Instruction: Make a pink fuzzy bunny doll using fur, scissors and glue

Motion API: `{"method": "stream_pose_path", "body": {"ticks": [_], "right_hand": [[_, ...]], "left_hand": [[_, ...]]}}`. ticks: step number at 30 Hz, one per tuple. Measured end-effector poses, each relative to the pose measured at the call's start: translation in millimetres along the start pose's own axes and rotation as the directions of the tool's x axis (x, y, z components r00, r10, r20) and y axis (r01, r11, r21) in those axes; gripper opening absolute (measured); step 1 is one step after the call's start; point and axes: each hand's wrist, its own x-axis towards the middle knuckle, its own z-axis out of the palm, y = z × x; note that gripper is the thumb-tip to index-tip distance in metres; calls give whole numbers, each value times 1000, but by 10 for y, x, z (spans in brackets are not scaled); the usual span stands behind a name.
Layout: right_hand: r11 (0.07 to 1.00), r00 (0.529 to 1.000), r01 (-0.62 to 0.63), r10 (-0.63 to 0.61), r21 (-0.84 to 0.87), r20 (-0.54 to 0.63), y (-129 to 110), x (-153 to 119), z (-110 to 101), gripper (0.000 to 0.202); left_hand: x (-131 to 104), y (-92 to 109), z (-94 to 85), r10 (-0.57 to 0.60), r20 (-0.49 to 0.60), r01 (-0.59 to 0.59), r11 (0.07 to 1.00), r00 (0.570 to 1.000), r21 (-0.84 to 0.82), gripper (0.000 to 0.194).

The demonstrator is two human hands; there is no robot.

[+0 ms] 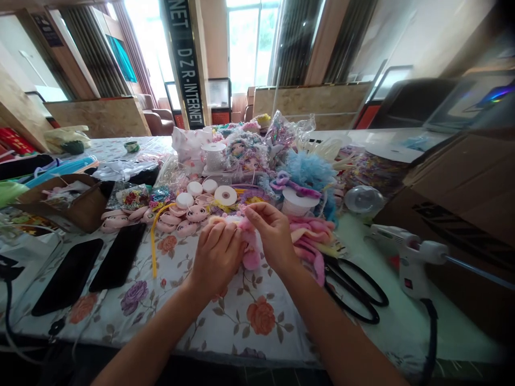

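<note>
Near the middle of the table my left hand (217,249) is closed around a fluffy pink piece (251,256), part of which hangs below the fingers. My right hand (271,230) pinches a small pink trim (242,210) at the upper edge of that piece. Both hands almost touch each other. Pink doll heads with painted faces (197,213) lie just beyond the left hand. To the right of my right hand are strands of pink and yellow plush (309,230) and black-handled scissors (354,287).
A white glue gun (414,257) stands at the right beside a large cardboard box (462,187). Two black phones (118,257) lie at the left, near a small open carton (80,209). Beyond the hands are ribbon spools (225,195) and blue fluffy yarn (308,171).
</note>
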Motion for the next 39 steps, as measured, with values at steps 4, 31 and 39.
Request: {"method": "stream_pose_path", "body": {"ticks": [4,31,39], "right_hand": [[999,1000,-8,8,-42,-12,79,-67,-43,16],[683,887,460,-390,-568,249,57,-121,-61,7],[795,926,370,-356,-480,125,110,-110,-61,6]], "left_hand": [[-98,-69,21,4,26,-1,996,1000,-92,24],[-160,-104,53,189,-95,-194,980,977,-48,16],[-101,-61,83,103,-98,-99,994,990,50,24]]}}
